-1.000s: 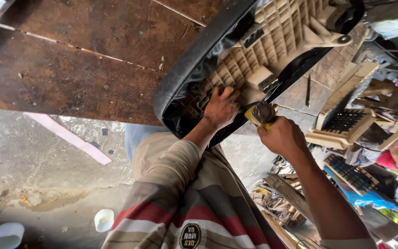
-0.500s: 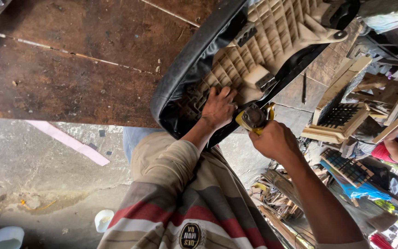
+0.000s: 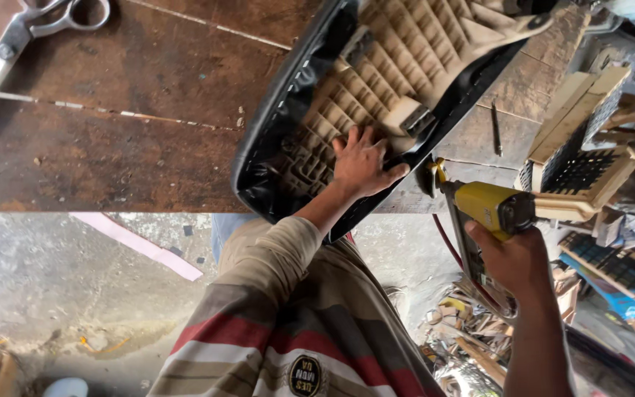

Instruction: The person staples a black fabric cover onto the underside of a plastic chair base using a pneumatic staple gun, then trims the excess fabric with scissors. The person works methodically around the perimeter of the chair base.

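In the head view, a seat (image 3: pixel 406 81) is laid upside down on a dark wooden bench (image 3: pixel 134 110), its ribbed beige base turned up and a black cover (image 3: pixel 277 110) wrapped around its edge. The seat lies across the bench's upper right part, with its near end reaching the bench's front edge.

The left hand (image 3: pixel 361 162) is pressed flat on the ribbed base near that end, fingers spread and released, nothing being grasped. Its thumb is pointed toward the right, close to the black cover at the seat's rim.

A yellow staple gun (image 3: pixel 490 206) is gripped by the right hand (image 3: pixel 512 257), the fingers clenched around its handle. The gun's nose is held just beside the seat's near edge, apart from the left thumb; whether it is touching the cover cannot be told. A red hose (image 3: pixel 446 246) is seen running down from the gun.

Scissors (image 3: pixel 27 33) are laid at the bench's upper left corner, well apart from the seat. A pen (image 3: pixel 495 129) is seen on the bench to the right of the seat. More beige seat bases (image 3: pixel 582 147) are stacked at the right, beyond the bench. A striped sleeve (image 3: pixel 259 294) is seen at the bottom, above a concrete floor (image 3: pixel 38 287).
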